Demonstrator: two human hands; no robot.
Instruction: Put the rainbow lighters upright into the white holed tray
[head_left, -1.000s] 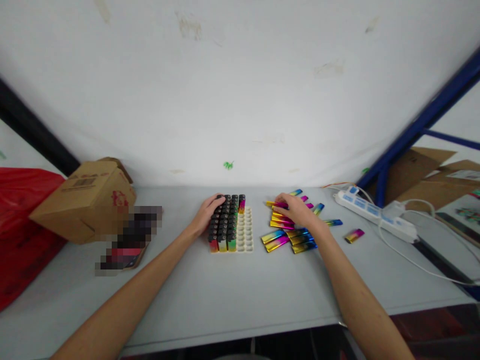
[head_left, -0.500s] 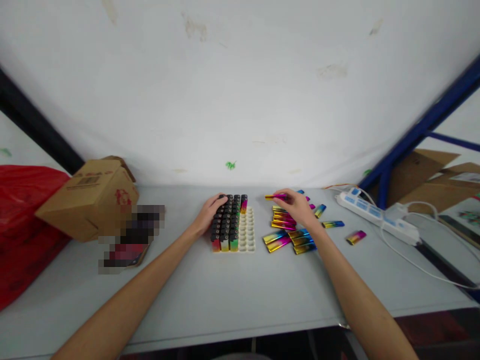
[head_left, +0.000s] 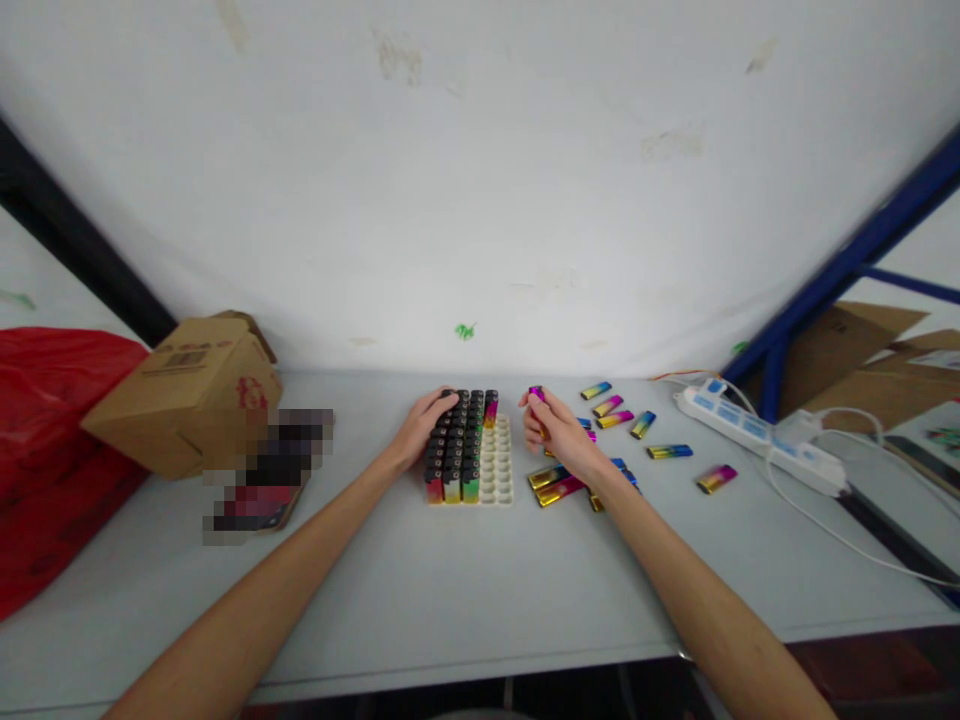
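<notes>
A cream tray (head_left: 495, 488) with round-cornered pockets holds rows of upright lighters (head_left: 453, 450) with black tops and colourful bodies. One pink-gold lighter (head_left: 490, 410) stands at the far end of the fourth column; the pockets nearer me there are bare. My left hand (head_left: 424, 425) grips the far left corner of the block of lighters, thumb on top and the other fingers mostly hidden. To the right of the tray, my right hand (head_left: 556, 428) pinches a shiny pink-gold lighter (head_left: 536, 395), held upright and apart from the tray. Below that hand lies a pile of metallic lighters (head_left: 559, 490), partly covered by my wrist.
Several loose lighters (head_left: 670, 452) lie scattered to the right. Beyond them is a white power strip (head_left: 757, 435) with cables. On the left are a cardboard box (head_left: 180, 400), a red plastic bag (head_left: 60, 470) and a blurred item (head_left: 270, 470). A white wall closes the back.
My right hand has moved left towards the tray, turning its lighter from lying flat to upright. My left hand stays on the block of lighters.
</notes>
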